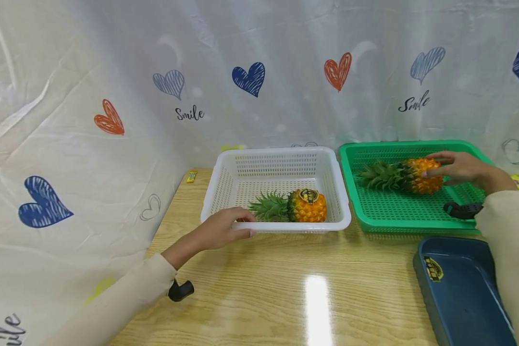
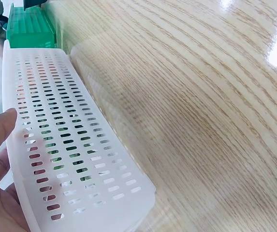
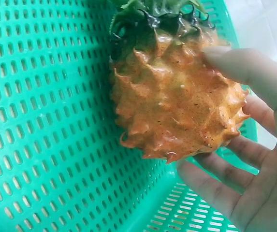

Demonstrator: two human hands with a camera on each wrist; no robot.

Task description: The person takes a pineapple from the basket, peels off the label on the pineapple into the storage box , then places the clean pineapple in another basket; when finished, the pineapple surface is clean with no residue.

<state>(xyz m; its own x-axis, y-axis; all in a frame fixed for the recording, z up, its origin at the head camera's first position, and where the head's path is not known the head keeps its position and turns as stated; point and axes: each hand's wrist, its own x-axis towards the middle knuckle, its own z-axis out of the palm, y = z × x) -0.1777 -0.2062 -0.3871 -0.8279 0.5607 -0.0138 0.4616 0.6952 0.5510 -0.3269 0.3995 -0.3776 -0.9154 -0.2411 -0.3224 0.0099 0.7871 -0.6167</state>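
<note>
In the head view the left hand (image 1: 222, 228) holds the near rim of a white basket (image 1: 277, 226), thumb outside and fingers over the edge; the left wrist view shows its thumb against the basket wall (image 2: 65, 145). Inside lies a pineapple (image 1: 315, 211) with a dark label, leaves pointing left. The right hand (image 1: 463, 167) curls its fingers and thumb round the orange body of a second pineapple (image 1: 419, 177), which lies in a green basket (image 1: 393, 224). Close up, the right wrist view has the right hand (image 3: 244, 159) about the spiky fruit (image 3: 177, 96), thumb on its side.
A dark blue tray (image 1: 467, 293) with a label on its edge stands at the near right, below the green basket. A small yellow packet (image 1: 191, 176) lies left of the white basket. Behind hangs a pale curtain (image 1: 285, 115) printed with hearts.
</note>
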